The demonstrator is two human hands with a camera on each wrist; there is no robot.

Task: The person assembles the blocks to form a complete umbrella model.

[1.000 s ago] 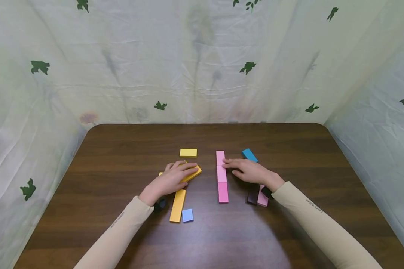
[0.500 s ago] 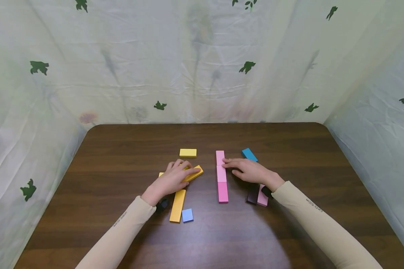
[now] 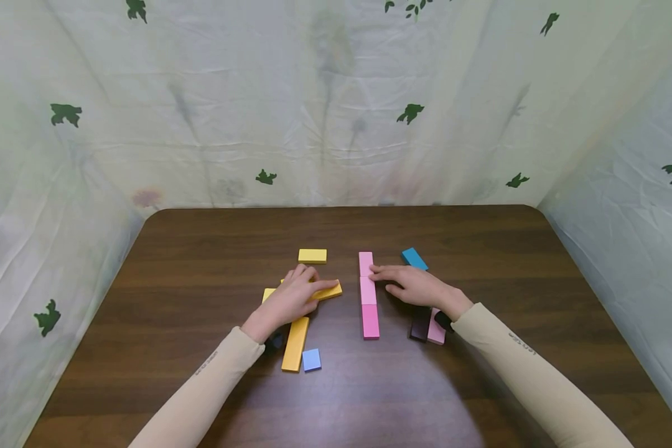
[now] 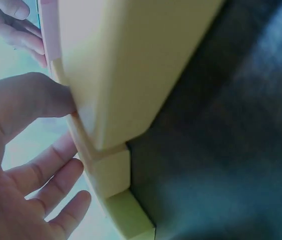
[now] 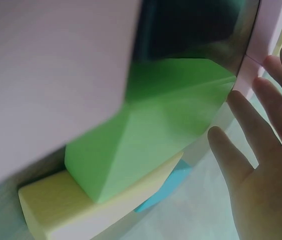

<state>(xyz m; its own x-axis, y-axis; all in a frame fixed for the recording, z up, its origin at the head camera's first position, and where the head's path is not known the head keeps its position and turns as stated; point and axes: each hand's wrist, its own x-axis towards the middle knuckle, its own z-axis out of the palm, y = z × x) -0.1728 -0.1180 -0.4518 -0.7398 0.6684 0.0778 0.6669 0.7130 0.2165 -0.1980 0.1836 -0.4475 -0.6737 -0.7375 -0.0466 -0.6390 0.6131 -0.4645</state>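
In the head view my left hand (image 3: 294, 297) lies over an orange-yellow block (image 3: 333, 290), its index finger along the far edge and its thumb at the near side, gripping it. The left wrist view shows the thumb against this side and the other fingers spread. Another orange block (image 3: 295, 345) and a yellow block (image 3: 268, 294) lie beside that hand, partly covered. My right hand (image 3: 413, 285), fingers straight, rests its fingertips on the right side of a row of pink blocks (image 3: 368, 291), a deeper pink block (image 3: 370, 322) at the near end.
A yellow block (image 3: 312, 256) lies farther back, with a small light-blue block (image 3: 312, 360) nearer. Beyond the right hand is a blue block (image 3: 414, 258). A black block (image 3: 420, 325) and a pale pink block (image 3: 437, 330) sit under the right wrist; a green block (image 5: 156, 130) shows there too.
The orange-yellow block under my left hand has turned and its free end has shifted right and nearer, with the left hand moving right. My right hand and the pink row stay put.
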